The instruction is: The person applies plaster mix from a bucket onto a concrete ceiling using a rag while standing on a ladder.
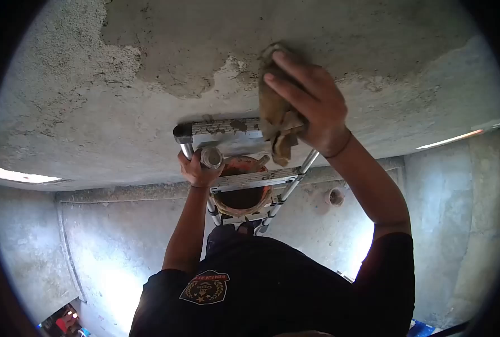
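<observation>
My right hand (317, 104) presses a crumpled brown cloth (277, 106) against the rough grey plaster wall (227, 106), its fingers over the cloth. One loose end of the cloth hangs below the palm. Low and to the left, my left hand (195, 171) is closed by the top of a metal ladder (222, 128), its fingers around the left upright. A short cylinder with a round, grey-smeared end (211, 158) is also at that hand; its kind I cannot make out. Darker, damp-looking plaster (171, 45) covers the wall's upper part.
An orange bucket (267, 197) with grey mix inside sits behind a ladder rung (255, 180). A round pipe opening (334, 196) shows in the concrete farther back. Bright openings (22, 175) break the surfaces at both sides.
</observation>
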### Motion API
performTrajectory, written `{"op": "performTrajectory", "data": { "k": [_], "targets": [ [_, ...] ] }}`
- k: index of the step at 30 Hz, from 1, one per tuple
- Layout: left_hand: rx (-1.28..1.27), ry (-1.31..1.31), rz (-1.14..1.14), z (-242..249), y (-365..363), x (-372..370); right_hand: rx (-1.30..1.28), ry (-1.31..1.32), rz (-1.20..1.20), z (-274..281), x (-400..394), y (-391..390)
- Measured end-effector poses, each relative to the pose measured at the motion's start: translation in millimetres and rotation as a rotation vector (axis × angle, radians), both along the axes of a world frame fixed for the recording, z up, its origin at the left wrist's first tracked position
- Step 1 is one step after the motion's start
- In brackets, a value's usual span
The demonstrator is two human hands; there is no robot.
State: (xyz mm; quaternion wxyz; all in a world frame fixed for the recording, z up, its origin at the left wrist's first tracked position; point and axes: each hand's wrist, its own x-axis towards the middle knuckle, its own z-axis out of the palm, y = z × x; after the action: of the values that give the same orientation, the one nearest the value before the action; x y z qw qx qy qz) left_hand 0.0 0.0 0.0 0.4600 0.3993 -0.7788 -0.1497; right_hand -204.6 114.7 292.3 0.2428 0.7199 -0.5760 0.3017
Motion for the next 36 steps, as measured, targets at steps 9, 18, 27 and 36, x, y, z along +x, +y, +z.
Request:
{"op": "performTrajectory", "data": {
  "k": [9, 18, 27, 36],
  "targets": [
    [-0.044, 0.029, 0.017, 4, -4, -1, -0.178, -0.042, 0.020, -12, 8, -3],
    [-0.135, 0.033, 0.006, 3, -5, -1, -0.140, -0.092, 0.051, -30, 10, 0],
    [-0.060, 0.045, 0.021, 5, -6, -1, -0.245, -0.200, 0.036, -65, 21, 0],
    [-0.160, 0.085, -0.013, 4, -6, -2, -0.225, -0.327, 0.019, -86, 44, 3]
  ]
}}
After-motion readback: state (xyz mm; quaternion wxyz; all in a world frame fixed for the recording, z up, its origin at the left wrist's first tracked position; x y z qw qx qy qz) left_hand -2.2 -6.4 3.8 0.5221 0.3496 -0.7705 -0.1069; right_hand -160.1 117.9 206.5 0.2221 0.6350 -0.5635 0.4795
